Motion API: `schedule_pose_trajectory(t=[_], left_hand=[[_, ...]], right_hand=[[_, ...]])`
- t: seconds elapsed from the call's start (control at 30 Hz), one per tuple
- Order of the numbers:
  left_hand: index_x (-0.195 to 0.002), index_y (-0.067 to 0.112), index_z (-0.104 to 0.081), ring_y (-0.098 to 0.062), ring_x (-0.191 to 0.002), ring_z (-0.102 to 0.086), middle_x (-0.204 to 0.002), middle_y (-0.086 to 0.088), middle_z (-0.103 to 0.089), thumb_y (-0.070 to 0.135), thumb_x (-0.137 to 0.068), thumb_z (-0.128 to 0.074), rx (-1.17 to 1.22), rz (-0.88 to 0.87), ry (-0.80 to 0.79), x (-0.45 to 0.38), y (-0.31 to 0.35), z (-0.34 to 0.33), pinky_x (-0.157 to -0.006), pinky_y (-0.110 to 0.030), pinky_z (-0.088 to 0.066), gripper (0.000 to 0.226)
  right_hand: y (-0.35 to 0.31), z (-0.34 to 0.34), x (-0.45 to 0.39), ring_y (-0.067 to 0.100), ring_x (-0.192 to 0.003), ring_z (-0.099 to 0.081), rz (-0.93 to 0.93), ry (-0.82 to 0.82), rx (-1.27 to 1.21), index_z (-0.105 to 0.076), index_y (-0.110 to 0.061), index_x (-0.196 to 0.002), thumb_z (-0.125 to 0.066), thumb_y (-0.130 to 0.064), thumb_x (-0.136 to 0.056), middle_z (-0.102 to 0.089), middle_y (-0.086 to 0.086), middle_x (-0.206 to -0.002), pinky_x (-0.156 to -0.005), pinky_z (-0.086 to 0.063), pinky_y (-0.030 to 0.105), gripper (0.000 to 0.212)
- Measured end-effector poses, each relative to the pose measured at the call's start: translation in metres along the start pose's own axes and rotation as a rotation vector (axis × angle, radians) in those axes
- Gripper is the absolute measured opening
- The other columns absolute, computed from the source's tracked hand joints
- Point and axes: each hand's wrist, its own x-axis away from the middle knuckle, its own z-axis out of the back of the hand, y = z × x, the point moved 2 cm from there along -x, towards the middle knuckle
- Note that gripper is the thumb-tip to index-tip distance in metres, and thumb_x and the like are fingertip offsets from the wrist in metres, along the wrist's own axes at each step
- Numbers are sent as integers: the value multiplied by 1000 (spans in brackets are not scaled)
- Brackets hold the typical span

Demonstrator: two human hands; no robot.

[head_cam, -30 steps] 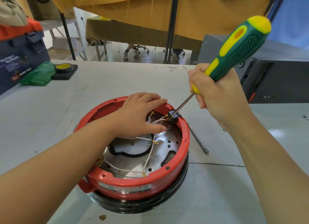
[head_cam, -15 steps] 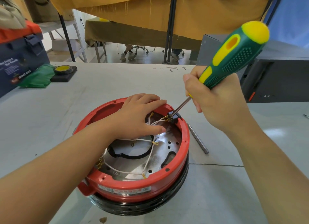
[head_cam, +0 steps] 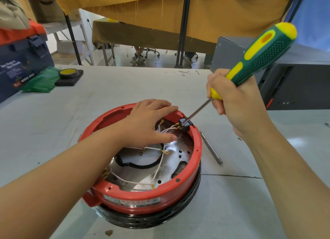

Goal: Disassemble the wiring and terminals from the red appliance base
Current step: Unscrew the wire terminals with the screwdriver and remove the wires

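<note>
The round red appliance base lies upside down on the grey table, with a black ring beneath it. Inside, white wires with brass terminals run over a shiny metal plate. My left hand rests flat on the far inner part of the base, fingers straight, thumb on the plate. My right hand grips a green and yellow screwdriver. Its tip sits on a small black terminal block at the far right rim, where brass connectors meet.
A metal rod lies on the table just right of the base. A blue toolbox, green cloth and yellow tape roll sit at far left. A dark case stands at the right.
The screwdriver handle has tilted slightly and my right hand has shifted a little left. My left hand and the base have stayed put.
</note>
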Motion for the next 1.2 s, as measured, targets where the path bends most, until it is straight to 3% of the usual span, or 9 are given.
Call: schedule_pose_trajectory(t=[0.17,0.37,0.7,1.0,1.2], left_hand=[[-147,36,-22,-12,-139,-13,-151,11,-22,56,-84,-56,-3,6,-2,0,2,1,-115,-35,-11,73],[-147,37,-22,-13,-139,-13,-151,11,-22,56,-84,-56,-7,10,2,1,2,1,-114,-34,-10,74],[-146,39,-21,-11,-139,-13,-151,12,-22,57,-84,-55,-14,6,8,-1,0,1,-113,-32,-10,73],[-146,39,-22,-9,-138,-14,-151,13,-22,57,-84,-55,-11,5,16,0,-1,0,-112,-31,-10,73],[-146,39,-23,-12,-138,-15,-151,13,-23,56,-84,-57,-8,6,15,0,0,0,-113,-32,-12,73]], right_hand=[[7,4,0,8,-31,-33,-19,44,-115,-48,-19,-47,-49,-19,-83,-45,-7,-46,-40,-28,13,36],[13,3,4,8,-31,-33,-39,50,-148,-52,-23,-44,-49,-20,-83,-45,-7,-45,-39,-29,13,40],[15,5,8,8,-31,-32,-41,56,-194,-49,-14,-50,-48,-17,-83,-40,-9,-40,-42,-31,9,33],[28,11,7,12,-34,-30,-127,73,-265,-48,-6,-55,-48,-18,-81,-41,-6,-43,-42,-28,18,28],[30,10,9,10,-34,-31,-139,70,-284,-46,0,-59,-47,-19,-81,-42,-8,-41,-41,-27,17,29]])
